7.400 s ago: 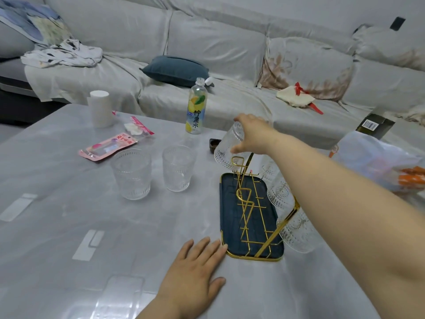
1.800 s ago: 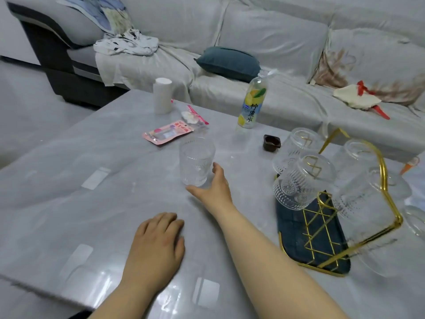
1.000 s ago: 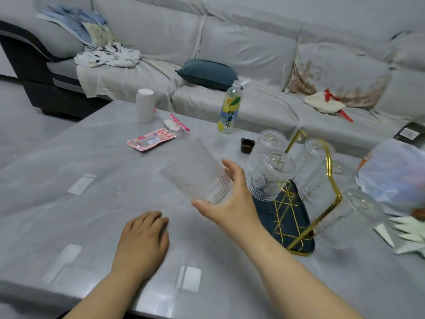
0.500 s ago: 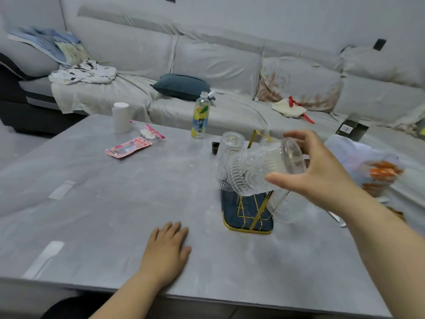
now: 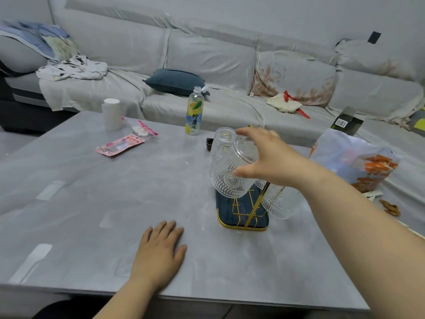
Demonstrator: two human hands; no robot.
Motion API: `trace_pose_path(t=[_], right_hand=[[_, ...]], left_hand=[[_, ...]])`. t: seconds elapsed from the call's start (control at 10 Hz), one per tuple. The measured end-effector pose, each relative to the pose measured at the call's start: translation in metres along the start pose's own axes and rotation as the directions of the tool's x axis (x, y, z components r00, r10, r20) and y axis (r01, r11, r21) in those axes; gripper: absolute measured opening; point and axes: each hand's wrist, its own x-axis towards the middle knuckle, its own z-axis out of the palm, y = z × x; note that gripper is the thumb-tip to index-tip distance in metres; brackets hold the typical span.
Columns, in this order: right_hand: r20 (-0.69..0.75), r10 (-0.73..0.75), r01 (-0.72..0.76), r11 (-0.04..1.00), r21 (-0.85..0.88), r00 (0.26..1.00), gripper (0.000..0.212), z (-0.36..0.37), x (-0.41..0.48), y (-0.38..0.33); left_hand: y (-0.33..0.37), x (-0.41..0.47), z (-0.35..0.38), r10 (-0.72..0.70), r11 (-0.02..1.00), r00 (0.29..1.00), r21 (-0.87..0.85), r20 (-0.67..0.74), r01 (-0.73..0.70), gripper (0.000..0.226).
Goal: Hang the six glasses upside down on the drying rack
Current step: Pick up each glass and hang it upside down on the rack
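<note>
Grey table [image 5: 115, 203]: glass [image 5: 230, 178] under R hand [image 5: 271, 157], mouth down.

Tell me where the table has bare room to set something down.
Bare: the wide stretch between the pink packet, the left hand and the drying rack; also the near edge right of the left hand. Crowded: around the rack, where the right hand holds a glass, and the snack bag beside it.

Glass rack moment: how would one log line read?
right hand: on inverted glass at drying rack | left hand: flat on table
</note>
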Motion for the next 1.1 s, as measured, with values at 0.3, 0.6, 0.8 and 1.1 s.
trace_pose_path(t=[0.3,0.6,0.8,1.1], right_hand=[[0.02,-0.011,0.012,0.999,-0.035,1.0,0.081,-0.001,-0.007,0.004],[0.035,-0.078,0.079,0.995,-0.052,0.996,0.081,-0.001,-0.01,0.011],[0.069,-0.058,0.06,0.998,-0.029,0.996,0.08,-0.009,0.001,0.016],[0.092,0.002,0.001,1.0,-0.03,0.996,0.078,-0.025,0.014,0.031]], left_hand=[[-0.001,0.002,0.007,0.049,0.998,0.992,0.041,-0.116,-0.044,0.044],[0.0,0.002,0.008,0.067,0.996,0.983,0.062,-0.17,-0.057,0.044],[-0.001,0.003,0.008,0.073,0.996,0.981,0.07,-0.178,-0.061,0.044],[-0.001,0.003,0.009,0.068,0.997,0.981,0.055,-0.18,-0.059,0.044]])
